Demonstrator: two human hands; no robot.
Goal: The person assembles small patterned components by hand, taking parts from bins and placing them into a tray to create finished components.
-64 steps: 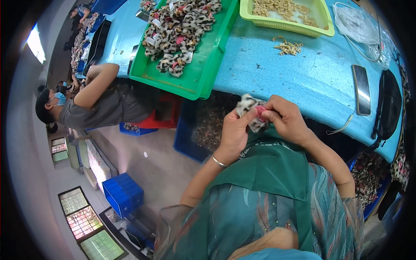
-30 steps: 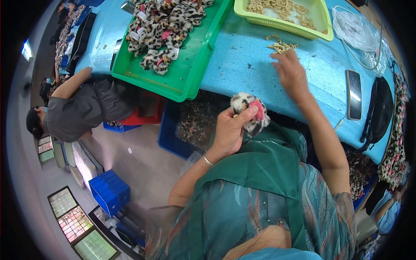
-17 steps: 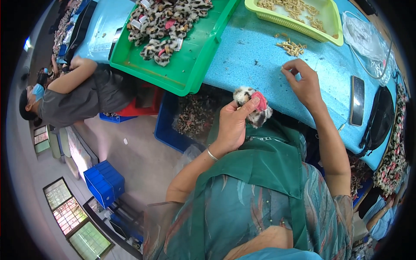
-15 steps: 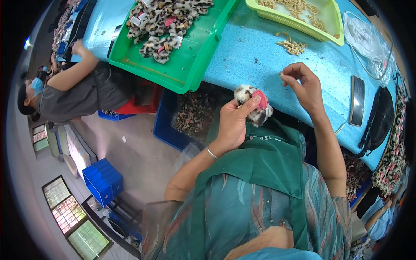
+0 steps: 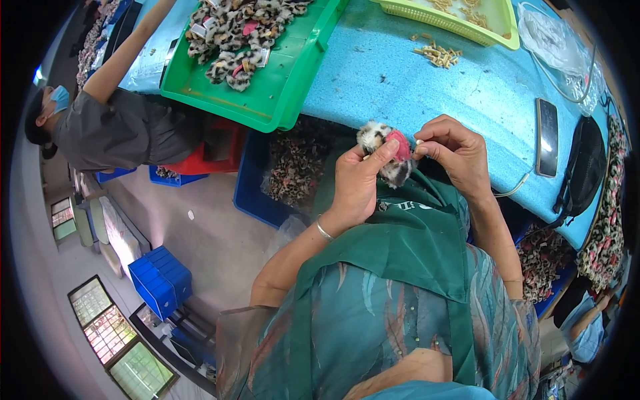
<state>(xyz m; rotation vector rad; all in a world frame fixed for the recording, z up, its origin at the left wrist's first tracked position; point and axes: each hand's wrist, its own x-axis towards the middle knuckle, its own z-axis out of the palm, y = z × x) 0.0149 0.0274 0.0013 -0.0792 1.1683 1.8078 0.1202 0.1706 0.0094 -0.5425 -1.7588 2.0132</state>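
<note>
In my left hand (image 5: 355, 181) is a small plush piece (image 5: 371, 136) of white, black and tan spotted fur with a pink patch, the thumb pressing on the pink part. Close to its right side is my right hand (image 5: 465, 159), thumb and forefinger pinched on a small pale peg-like piece (image 5: 419, 142). Its tip is near the pink patch; whether they touch I cannot tell. Beyond my hands, a small pile of beige pegs (image 5: 441, 55) lies on the blue table (image 5: 373, 83).
A yellow-green basket (image 5: 447, 25) holds more pegs. Spotted plush pieces (image 5: 243, 41) lie in a green tray (image 5: 263, 110). On the right are a phone (image 5: 547, 137), a black pouch (image 5: 583, 172) and a plastic bag (image 5: 550, 41). A blue bin (image 5: 248, 197) stands below. A co-worker (image 5: 127, 130) reaches across at left.
My right hand has come left and down, bringing the pale piece up to the plush. My left hand keeps its hold. The co-worker's arm has stretched farther out. My view has shifted slightly.
</note>
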